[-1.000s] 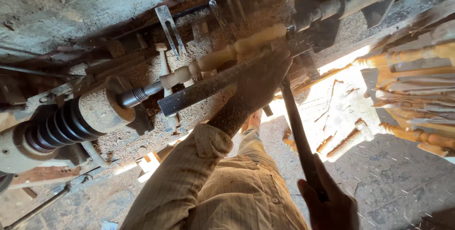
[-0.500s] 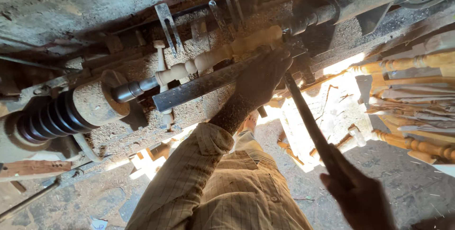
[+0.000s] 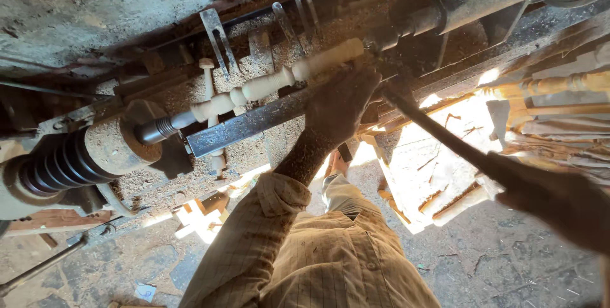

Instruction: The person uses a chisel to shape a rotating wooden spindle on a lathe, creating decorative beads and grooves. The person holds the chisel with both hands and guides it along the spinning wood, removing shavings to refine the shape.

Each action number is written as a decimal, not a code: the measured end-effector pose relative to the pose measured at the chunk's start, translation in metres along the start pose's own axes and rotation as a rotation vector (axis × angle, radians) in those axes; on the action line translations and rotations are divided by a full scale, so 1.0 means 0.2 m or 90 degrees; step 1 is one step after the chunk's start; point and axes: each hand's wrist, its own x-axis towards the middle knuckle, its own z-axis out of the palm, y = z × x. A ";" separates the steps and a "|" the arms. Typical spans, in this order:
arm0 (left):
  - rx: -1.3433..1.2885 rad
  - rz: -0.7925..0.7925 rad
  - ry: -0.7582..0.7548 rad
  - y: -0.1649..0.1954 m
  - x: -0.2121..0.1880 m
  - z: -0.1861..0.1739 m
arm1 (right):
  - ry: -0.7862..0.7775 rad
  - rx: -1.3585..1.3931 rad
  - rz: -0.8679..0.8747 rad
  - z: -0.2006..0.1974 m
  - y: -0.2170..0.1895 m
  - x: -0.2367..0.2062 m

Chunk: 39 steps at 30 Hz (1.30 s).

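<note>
A pale turned wooden spindle [image 3: 273, 82] is mounted in a lathe, between a threaded drive end on the left and a metal centre on the right. Below it runs a flat steel tool rest [image 3: 248, 124]. My left hand [image 3: 343, 101] presses down on the rest at the spindle's right end, covering the tip of a long dark chisel [image 3: 438, 133]. My right hand [image 3: 559, 197], blurred at the right edge, grips the chisel's handle end. The cutting edge is hidden under my left hand.
A grooved pulley and drum [image 3: 63, 162] sit at the lathe's left end, a heavy metal tailstock [image 3: 470, 3] at the upper right. Sawdust covers the lathe bed. Several finished turned spindles [image 3: 559, 86] lie at the right. Wood offcuts [image 3: 203, 209] lie on the floor.
My right hand has swung out to the right and upward with the chisel handle, so the chisel lies flatter. My left hand has stayed on the tool rest.
</note>
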 end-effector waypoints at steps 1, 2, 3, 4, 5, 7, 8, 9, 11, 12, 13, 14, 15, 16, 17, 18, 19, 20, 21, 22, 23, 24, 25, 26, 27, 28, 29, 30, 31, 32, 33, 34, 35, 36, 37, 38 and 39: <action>-0.023 0.002 0.025 -0.01 0.00 0.01 | 0.048 0.036 -0.018 0.08 -0.02 -0.06; -0.022 0.011 0.034 -0.01 -0.01 0.02 | 0.097 0.071 -0.035 0.20 -0.06 -0.13; -0.021 0.021 0.043 -0.01 -0.01 0.03 | 0.147 0.107 -0.053 0.30 -0.12 -0.19; -0.022 0.034 0.052 -0.02 -0.02 0.04 | 0.140 0.154 0.000 0.39 -0.19 -0.23; -0.023 0.047 0.046 -0.03 -0.02 0.04 | 0.133 0.201 0.055 0.48 -0.28 -0.27; -0.027 0.073 0.031 -0.05 -0.03 0.03 | 0.189 0.242 0.047 0.61 -0.43 -0.35; -0.028 0.069 0.014 -0.07 -0.04 0.03 | 0.255 0.234 -0.017 0.66 -0.50 -0.37; -0.027 0.065 -0.005 -0.07 -0.05 0.02 | 0.318 0.225 -0.082 0.69 -0.57 -0.38; -0.034 0.068 0.032 -0.08 -0.06 0.02 | 0.238 0.284 0.070 0.71 -0.66 -0.41; -0.046 0.078 0.088 -0.08 -0.06 0.03 | 0.200 0.316 0.151 0.74 -0.71 -0.43; -0.058 0.091 0.147 -0.08 -0.06 0.04 | 0.240 0.349 0.129 0.77 -0.77 -0.45; -0.040 0.081 0.104 -0.08 -0.07 0.05 | 0.283 0.378 0.100 0.79 -0.83 -0.46; -0.015 0.068 0.063 -0.08 -0.08 0.05 | 0.324 0.402 0.066 0.80 -0.88 -0.47; 0.009 0.057 0.020 -0.08 -0.10 0.05 | 0.322 0.395 0.084 0.81 -0.92 -0.47; 0.002 0.051 0.021 -0.08 -0.10 0.05 | 0.320 0.390 0.106 0.83 -0.97 -0.48; -0.004 0.045 0.021 -0.08 -0.11 0.05 | 0.316 0.387 0.127 0.84 -1.01 -0.49; -0.009 0.039 0.023 -0.09 -0.11 0.06 | 0.317 0.397 0.121 0.85 -1.06 -0.50; -0.005 0.035 0.003 -0.09 -0.12 0.06 | 0.323 0.405 0.116 0.86 -1.09 -0.51; 0.003 0.030 -0.017 -0.09 -0.12 0.06 | 0.326 0.413 0.108 0.86 -1.12 -0.53; 0.011 0.023 -0.038 -0.09 -0.12 0.06 | 0.310 0.413 0.125 0.86 -1.14 -0.54; 0.032 0.028 -0.030 -0.08 -0.12 0.06 | 0.293 0.413 0.142 0.86 -1.15 -0.55; 0.052 0.034 -0.022 -0.08 -0.11 0.06 | 0.278 0.414 0.160 0.86 -1.16 -0.56; 0.072 0.040 -0.012 -0.08 -0.11 0.07 | 0.299 0.424 0.133 0.86 -1.16 -0.58; 0.060 0.051 -0.038 -0.08 -0.10 0.06 | 0.320 0.431 0.104 0.87 -1.16 -0.59; 0.049 0.060 -0.066 -0.08 -0.10 0.06 | 0.339 0.437 0.074 0.87 -1.16 -0.59; 0.037 0.068 -0.096 -0.08 -0.10 0.05 | 0.334 0.431 0.074 0.87 -1.16 -0.59; 0.021 0.061 -0.084 -0.08 -0.10 0.05 | 0.327 0.426 0.077 0.87 -1.15 -0.59; 0.004 0.054 -0.073 -0.09 -0.10 0.04 | 0.319 0.421 0.081 0.87 -1.14 -0.58; -0.013 0.047 -0.061 -0.09 -0.09 0.04 | 0.317 0.420 0.085 0.87 -1.13 -0.58; -0.004 0.046 -0.063 -0.09 -0.09 0.03 | 0.315 0.417 0.086 0.87 -1.12 -0.57; 0.007 0.044 -0.066 -0.08 -0.09 0.02 | 0.311 0.414 0.087 0.87 -1.11 -0.56; 0.016 0.044 -0.068 -0.08 -0.09 0.02 | 0.301 0.423 0.089 0.87 -1.10 -0.55; 0.028 0.055 -0.070 -0.08 -0.09 0.01 | 0.293 0.431 0.091 0.86 -1.09 -0.54; 0.040 0.064 -0.071 -0.07 -0.09 0.01 | 0.282 0.438 0.092 0.86 -1.07 -0.54; 0.053 0.072 -0.075 -0.07 -0.09 0.01 | 0.307 0.430 0.065 0.86 -1.06 -0.53; 0.049 0.060 -0.074 -0.07 -0.08 0.01 | 0.331 0.424 0.040 0.85 -1.06 -0.53; 0.044 0.049 -0.073 -0.07 -0.08 0.01 | 0.356 0.417 0.017 0.85 -1.05 -0.52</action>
